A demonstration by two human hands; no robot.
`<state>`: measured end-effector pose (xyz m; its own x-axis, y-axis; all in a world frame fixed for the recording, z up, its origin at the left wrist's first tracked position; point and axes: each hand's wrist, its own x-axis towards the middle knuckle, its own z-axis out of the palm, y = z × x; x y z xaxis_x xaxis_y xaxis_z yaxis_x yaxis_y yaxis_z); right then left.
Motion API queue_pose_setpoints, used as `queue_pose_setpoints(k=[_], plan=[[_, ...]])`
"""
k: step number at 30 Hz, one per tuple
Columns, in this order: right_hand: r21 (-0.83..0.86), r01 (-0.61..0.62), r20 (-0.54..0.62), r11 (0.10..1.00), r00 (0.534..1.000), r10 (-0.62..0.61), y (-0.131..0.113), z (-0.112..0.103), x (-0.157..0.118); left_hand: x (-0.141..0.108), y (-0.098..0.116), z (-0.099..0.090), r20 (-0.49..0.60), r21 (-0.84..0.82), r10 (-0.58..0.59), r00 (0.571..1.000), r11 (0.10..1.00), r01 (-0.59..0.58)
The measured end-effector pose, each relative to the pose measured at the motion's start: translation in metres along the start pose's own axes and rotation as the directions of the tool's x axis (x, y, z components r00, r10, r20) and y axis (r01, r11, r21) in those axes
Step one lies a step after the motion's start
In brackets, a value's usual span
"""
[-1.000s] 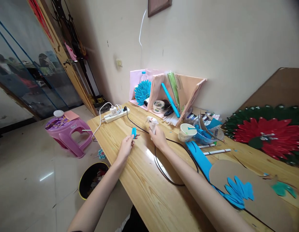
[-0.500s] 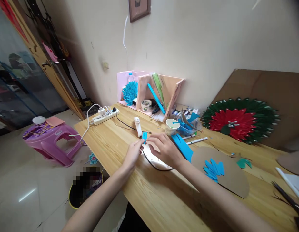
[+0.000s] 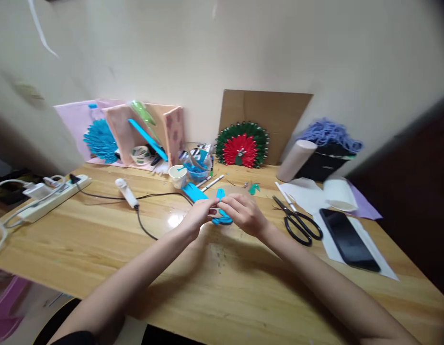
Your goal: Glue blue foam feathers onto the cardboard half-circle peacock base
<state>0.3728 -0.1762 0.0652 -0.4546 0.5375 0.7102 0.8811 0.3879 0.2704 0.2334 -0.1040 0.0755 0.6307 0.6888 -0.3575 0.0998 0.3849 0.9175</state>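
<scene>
Between my two hands, over the middle of the table, a small blue piece (image 3: 221, 193) stands up from the fingertips. My left hand (image 3: 201, 214) pinches it from the left. From the right, my right hand (image 3: 244, 213) closes its fingers on the same piece. Just beneath and behind the hands lie blue petals (image 3: 222, 219) on a brown cardboard piece (image 3: 233, 191), mostly covered by the hands. A blue strip (image 3: 194, 191) lies behind my left hand.
Black scissors (image 3: 297, 221) and a phone (image 3: 349, 239) lie to the right. A white glue gun (image 3: 126, 193) with a black cord is at left, near a power strip (image 3: 54, 199). Behind stand a paper cup (image 3: 177, 176), a pink holder (image 3: 174, 132) and a red-green fan-shaped craft (image 3: 242, 144).
The view has swung to the right, bringing the scissors and phone fully in. My hands have moved from beside the glue gun to the cardboard, still with the blue piece.
</scene>
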Motion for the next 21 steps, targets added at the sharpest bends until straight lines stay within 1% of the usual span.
queue_pose_setpoints(k=[2,3,4,5,6,7,8,9,10,11,12,13,14,15,17,19,21], plan=[[0.05,-0.141,-0.012,0.989,0.99,0.141,0.011,-0.011,-0.016,0.007,0.002,0.017,0.067,0.067,0.041,0.997,0.997,-0.045],[0.093,-0.251,-0.034,0.963,0.966,0.255,0.016,-0.015,-0.023,0.011,0.002,0.023,0.09,0.121,0.078,0.993,0.989,-0.089],[0.15,-0.383,-0.056,0.911,0.917,0.395,0.022,-0.019,-0.031,0.015,0.001,0.028,0.103,0.187,0.133,0.986,0.971,-0.151],[0.222,-0.515,-0.077,0.828,0.837,0.542,0.027,-0.022,-0.037,0.019,-0.001,0.032,0.105,0.259,0.21,0.972,0.938,-0.231],[0.312,-0.627,-0.08,0.714,0.732,0.677,0.033,-0.023,-0.044,0.024,-0.003,0.034,0.097,0.335,0.305,0.947,0.886,-0.32],[0.409,-0.708,-0.048,0.576,0.614,0.788,0.039,-0.023,-0.05,0.029,-0.005,0.035,0.086,0.411,0.406,0.91,0.818,-0.404],[0.507,-0.75,0.015,0.425,0.501,0.866,0.044,-0.022,-0.056,0.035,-0.008,0.034,0.08,0.482,0.499,0.863,0.739,-0.472],[0.589,-0.763,0.116,0.266,0.406,0.907,0.049,-0.019,-0.062,0.041,-0.011,0.032,0.084,0.545,0.571,0.817,0.66,-0.517],[0.64,-0.761,0.24,0.107,0.33,0.913,0.053,-0.015,-0.068,0.047,-0.014,0.03,0.096,0.6,0.617,0.781,0.591,-0.54],[0.657,-0.753,0.364,-0.041,0.269,0.892,0.056,-0.011,-0.073,0.053,-0.018,0.026,0.11,0.645,0.64,0.76,0.536,-0.544],[0.647,-0.743,0.478,-0.17,0.222,0.85,0.058,-0.006,-0.078,0.058,-0.021,0.023,0.121,0.681,0.651,0.749,0.494,-0.54],[0.625,-0.733,0.567,-0.271,0.187,0.802,0.059,-0.001,-0.082,0.063,-0.024,0.019,0.127,0.709,0.656,0.744,0.465,-0.53],[0.601,-0.722,0.629,-0.343,0.162,0.76,0.059,0.004,-0.085,0.067,-0.027,0.015,0.125,0.73,0.659,0.742,0.445,-0.518],[0.583,-0.713,0.667,-0.39,0.146,0.73,0.058,0.008,-0.087,0.071,-0.031,0.012,0.12,0.744,0.66,0.741,0.434,-0.507],[0.566,-0.709,0.691,-0.421,0.129,0.711,0.057,0.015,-0.09,0.077,-0.037,0.005,0.112,0.76,0.662,0.741,0.423,-0.493],[0.556,-0.721,0.689,-0.414,0.12,0.715,0.057,0.019,-0.091,0.082,-0.043,-0.001,0.098,0.766,0.663,0.743,0.426,-0.481],[0.538,-0.745,0.691,-0.394,0.122,0.713,0.059,0.021,-0.091,0.086,-0.047,-0.006,0.069,0.759,0.659,0.749,0.452,-0.468]])
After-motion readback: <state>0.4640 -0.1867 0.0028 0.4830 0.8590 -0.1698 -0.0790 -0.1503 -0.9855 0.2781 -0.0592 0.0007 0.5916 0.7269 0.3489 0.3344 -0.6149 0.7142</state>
